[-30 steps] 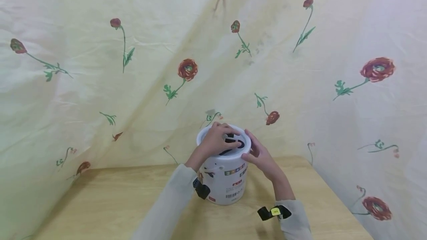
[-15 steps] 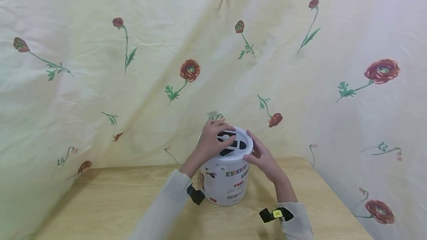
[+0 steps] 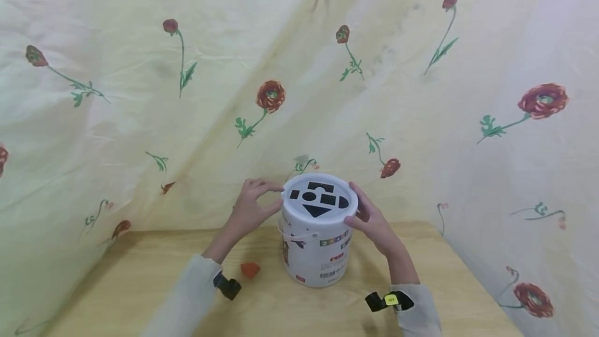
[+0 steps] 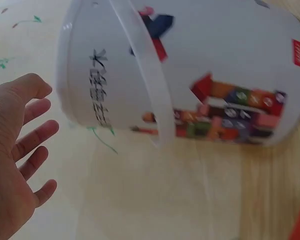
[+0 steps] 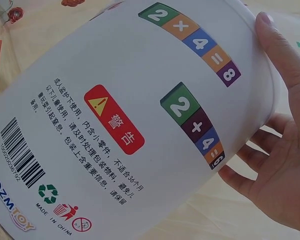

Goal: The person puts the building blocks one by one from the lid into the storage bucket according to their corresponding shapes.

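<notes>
A white toy-block bucket [image 3: 315, 254] stands upright on the wooden table. Its white lid [image 3: 294, 205] has several black shaped cutouts, including a triangle, a circle and an arch. My left hand [image 3: 245, 212] is at the lid's left edge, fingers loosely bent and holding nothing; the left wrist view has its fingertips just apart from the rim. On the other side, my right hand [image 3: 376, 228] grips the bucket's rim, thumb [image 5: 277, 45] on the near side and fingers around the back. Left of the bucket lies an orange block [image 3: 250, 270].
A white carrying handle [image 4: 152, 70] hangs against the bucket's side. Behind the wooden table [image 3: 154, 274] rises a cream cloth [image 3: 210, 66] printed with red flowers, and it also closes off both sides. Black cameras are strapped to both wrists.
My left hand has moved left, from over the lid to its left edge, uncovering the cutouts. The orange block has come into view. My right hand keeps its grip on the rim.
</notes>
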{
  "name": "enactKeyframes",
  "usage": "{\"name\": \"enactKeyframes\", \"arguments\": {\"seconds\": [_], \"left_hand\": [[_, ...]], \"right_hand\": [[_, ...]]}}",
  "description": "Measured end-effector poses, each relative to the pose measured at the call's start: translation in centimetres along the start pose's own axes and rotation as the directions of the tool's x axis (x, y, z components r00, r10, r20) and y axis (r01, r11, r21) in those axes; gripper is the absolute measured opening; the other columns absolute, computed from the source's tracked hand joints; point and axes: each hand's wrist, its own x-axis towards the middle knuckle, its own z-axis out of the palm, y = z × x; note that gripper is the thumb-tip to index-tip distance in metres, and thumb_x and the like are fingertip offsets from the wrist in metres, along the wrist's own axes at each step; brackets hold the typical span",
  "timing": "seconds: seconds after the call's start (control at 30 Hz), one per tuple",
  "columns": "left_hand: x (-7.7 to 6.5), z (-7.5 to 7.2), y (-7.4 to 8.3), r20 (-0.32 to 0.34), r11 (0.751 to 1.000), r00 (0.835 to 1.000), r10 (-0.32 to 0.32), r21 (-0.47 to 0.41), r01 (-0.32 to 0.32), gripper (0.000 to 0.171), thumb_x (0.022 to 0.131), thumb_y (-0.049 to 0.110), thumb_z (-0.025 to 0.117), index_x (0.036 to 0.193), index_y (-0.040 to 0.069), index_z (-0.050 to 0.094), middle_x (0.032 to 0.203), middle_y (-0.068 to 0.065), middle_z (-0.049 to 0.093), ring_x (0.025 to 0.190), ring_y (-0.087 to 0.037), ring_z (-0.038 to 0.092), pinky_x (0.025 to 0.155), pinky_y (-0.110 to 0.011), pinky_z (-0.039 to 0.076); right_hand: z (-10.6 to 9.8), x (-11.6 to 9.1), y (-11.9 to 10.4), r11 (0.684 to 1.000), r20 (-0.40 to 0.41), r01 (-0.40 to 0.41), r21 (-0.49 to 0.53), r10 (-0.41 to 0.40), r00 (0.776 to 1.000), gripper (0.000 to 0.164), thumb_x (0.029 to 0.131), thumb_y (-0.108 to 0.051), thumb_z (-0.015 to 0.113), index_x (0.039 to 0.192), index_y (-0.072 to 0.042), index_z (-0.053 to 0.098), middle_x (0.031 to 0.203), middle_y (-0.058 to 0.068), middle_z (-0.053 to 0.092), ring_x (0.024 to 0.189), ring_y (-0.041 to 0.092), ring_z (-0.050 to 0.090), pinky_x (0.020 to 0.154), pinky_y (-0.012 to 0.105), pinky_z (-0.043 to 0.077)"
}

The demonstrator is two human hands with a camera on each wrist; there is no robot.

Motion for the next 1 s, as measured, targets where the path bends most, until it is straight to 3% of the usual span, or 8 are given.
{"name": "enactKeyframes", "arguments": {"seconds": [0.23, 0.33, 0.43, 0.53, 0.7, 0.8, 1.0], "left_hand": [[-3.0, -1.0, -3.0, 0.042, 0.998, 0.999, -0.034, 0.06, 0.032, 0.026, 0.086, 0.017, 0.081, 0.111, 0.013, 0.077, 0.117, -0.007, 0.073, 0.118, -0.03, 0.053, 0.098, -0.053, 0.048], [-4.0, -1.0, -4.1, 0.092, 0.996, 0.995, -0.041, 0.081, 0.034, 0.026, 0.085, 0.015, 0.081, 0.11, 0.011, 0.077, 0.113, -0.007, 0.073, 0.115, -0.031, 0.054, 0.096, -0.054, 0.047], [-4.9, -1.1, -5.2, 0.16, 0.994, 0.985, -0.065, 0.094, 0.051, 0.024, 0.085, 0.015, 0.081, 0.108, 0.011, 0.076, 0.11, -0.007, 0.072, 0.117, -0.035, 0.054, 0.103, -0.06, 0.043], [-5.7, -1.3, -6.0, 0.237, 0.99, 0.965, -0.111, 0.107, 0.088, 0.023, 0.086, 0.017, 0.081, 0.108, 0.012, 0.076, 0.109, -0.005, 0.071, 0.117, -0.037, 0.053, 0.104, -0.062, 0.043], [-7.0, -1.7, -7.3, 0.36, 0.978, 0.913, -0.193, 0.148, 0.148, 0.027, 0.087, 0.024, 0.08, 0.112, 0.014, 0.076, 0.108, -0.003, 0.071, 0.109, -0.028, 0.052, 0.091, -0.047, 0.046], [-7.6, -1.9, -7.9, 0.408, 0.973, 0.887, -0.218, 0.164, 0.163, 0.03, 0.086, 0.028, 0.081, 0.113, 0.014, 0.076, 0.109, -0.004, 0.071, 0.11, -0.027, 0.052, 0.09, -0.045, 0.047], [-8.6, -1.8, -8.7, 0.455, 0.976, 0.866, -0.207, 0.151, 0.154, 0.032, 0.083, 0.029, 0.084, 0.109, 0.012, 0.077, 0.11, -0.006, 0.073, 0.111, -0.031, 0.06, 0.094, -0.055, 0.048]], "right_hand": [[0.0, 0.0, 0.1, 1.0, 0.006, -0.006, 0.003, 0.006, 1.0, 0.088, 0.096, -0.02, 0.067, 0.165, -0.024, 0.012, 0.172, 0.006, 0.013, 0.158, 0.04, 0.013, 0.12, 0.066, 0.019], [0.1, 0.0, 0.1, 1.0, 0.005, -0.01, 0.002, 0.01, 1.0, 0.088, 0.096, -0.019, 0.067, 0.165, -0.025, 0.013, 0.172, 0.005, 0.013, 0.158, 0.039, 0.013, 0.12, 0.066, 0.019], [0.1, 0.0, 0.0, 1.0, 0.002, -0.012, 0.002, 0.012, 1.0, 0.088, 0.096, -0.02, 0.068, 0.165, -0.025, 0.013, 0.172, 0.005, 0.014, 0.158, 0.039, 0.013, 0.12, 0.066, 0.019], [0.1, 0.0, 0.0, 1.0, 0.001, -0.013, 0.001, 0.013, 1.0, 0.088, 0.095, -0.02, 0.068, 0.164, -0.025, 0.013, 0.172, 0.005, 0.014, 0.158, 0.039, 0.013, 0.12, 0.065, 0.019], [0.1, 0.0, 0.0, 1.0, 0.003, -0.008, 0.001, 0.008, 1.0, 0.088, 0.095, -0.02, 0.068, 0.164, -0.026, 0.014, 0.172, 0.005, 0.014, 0.158, 0.039, 0.013, 0.12, 0.066, 0.019], [0.0, -0.1, -0.1, 1.0, 0.004, -0.003, 0.002, 0.003, 1.0, 0.088, 0.095, -0.02, 0.068, 0.164, -0.026, 0.014, 0.172, 0.005, 0.015, 0.157, 0.039, 0.014, 0.12, 0.066, 0.019], [-0.1, -0.3, -0.3, 1.0, 0.008, 0.0, 0.009, 0.0, 1.0, 0.089, 0.095, -0.021, 0.069, 0.165, -0.025, 0.013, 0.172, 0.006, 0.014, 0.157, 0.04, 0.015, 0.12, 0.066, 0.02]]}}
